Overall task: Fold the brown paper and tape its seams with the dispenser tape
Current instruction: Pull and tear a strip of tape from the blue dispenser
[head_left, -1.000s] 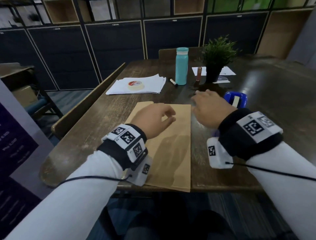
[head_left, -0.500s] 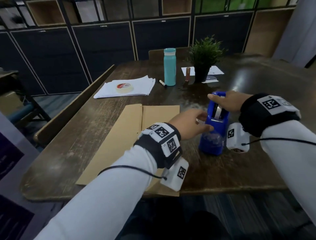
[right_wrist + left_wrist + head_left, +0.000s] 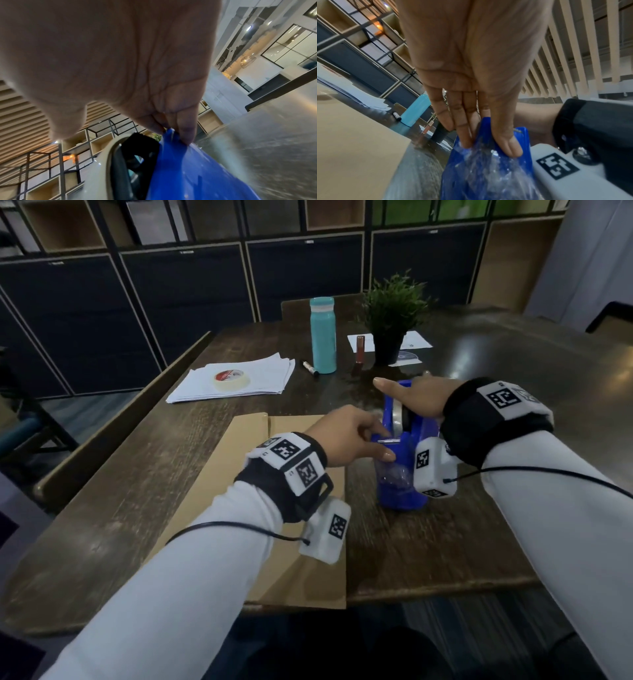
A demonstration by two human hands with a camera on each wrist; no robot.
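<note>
Both hands stay on the dispenser (image 3: 400, 474), left hand (image 3: 346, 436) fingering tape.

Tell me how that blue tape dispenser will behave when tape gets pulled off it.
The blue tape dispenser looks rigid and blocky, so it probably will not flex. It stands on the smooth wooden table, so it may slide toward the pull; likely why the right hand holds its top. The left hand pinches at the cutter end, where crinkled clear tape looks floppy and clingy.
</note>
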